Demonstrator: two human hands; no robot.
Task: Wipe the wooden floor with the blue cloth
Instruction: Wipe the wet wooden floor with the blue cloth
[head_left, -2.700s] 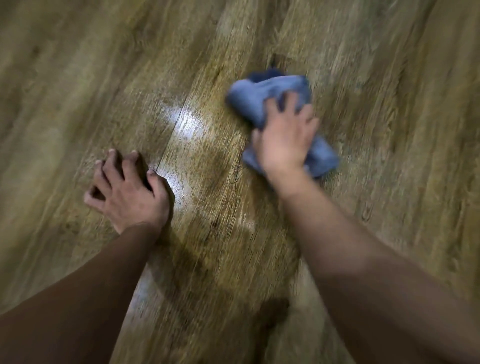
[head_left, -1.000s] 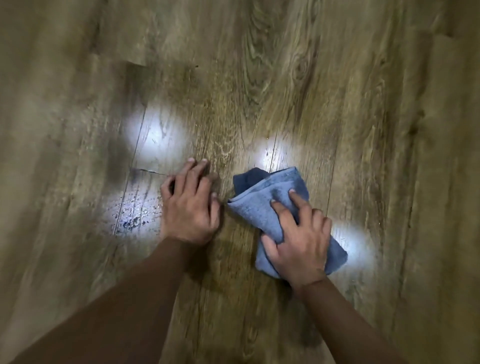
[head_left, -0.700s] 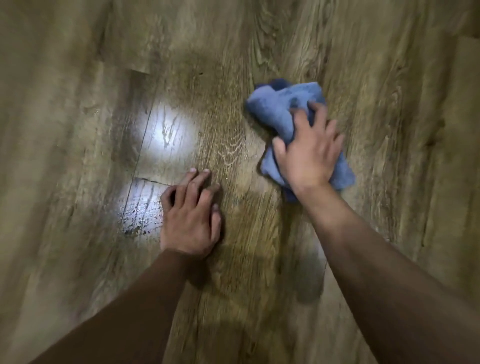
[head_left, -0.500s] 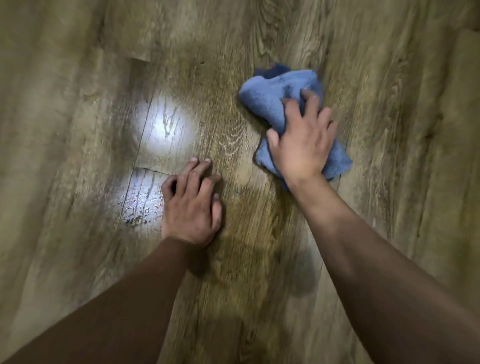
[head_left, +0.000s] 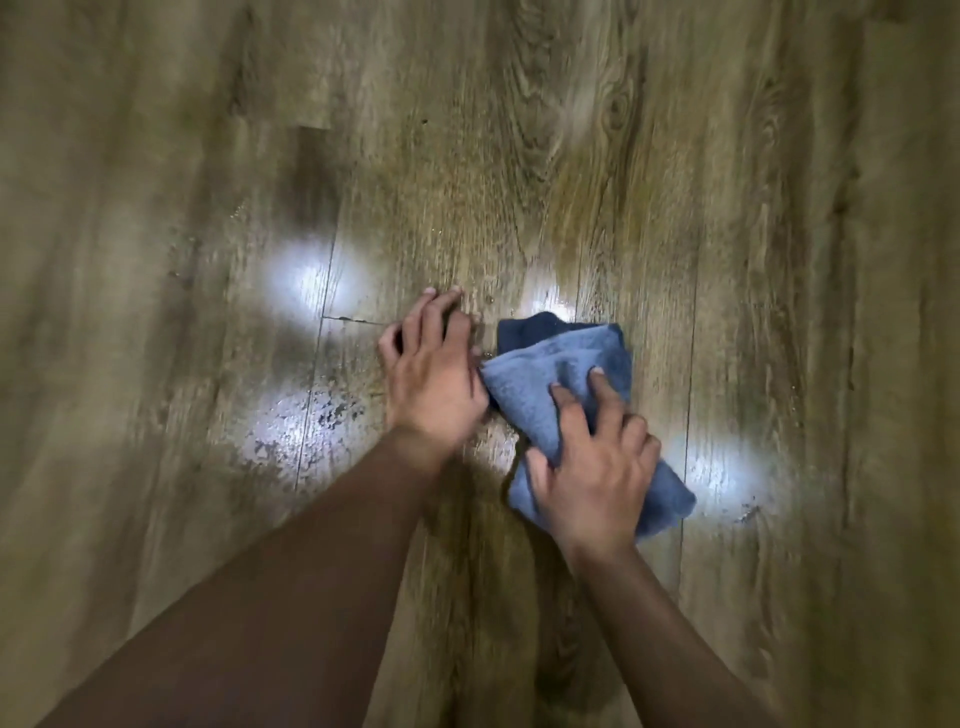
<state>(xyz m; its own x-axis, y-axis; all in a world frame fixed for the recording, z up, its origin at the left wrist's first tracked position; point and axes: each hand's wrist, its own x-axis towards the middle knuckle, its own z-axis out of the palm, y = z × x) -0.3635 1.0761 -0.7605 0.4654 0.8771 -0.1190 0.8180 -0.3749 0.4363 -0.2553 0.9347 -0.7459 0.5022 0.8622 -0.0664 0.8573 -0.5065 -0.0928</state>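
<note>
Floor (head_left: 727, 208): wood-grain planks, glossy where the light reflects, wet speckles.
Cloth (head_left: 540, 374): blue terry fabric, soft, matt.

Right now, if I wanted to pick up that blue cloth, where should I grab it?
Probably the far end of the blue cloth, coming from above and beyond it. That end lies bare and bunched into thick folds, easy to pinch. The near end is covered by the right hand pressing flat on it, and the left hand rests against its left edge on the wooden floor.

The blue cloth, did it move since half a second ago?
Yes. The blue cloth slid back toward the person, now beside the left hand, which stayed at the floor seam.
</note>
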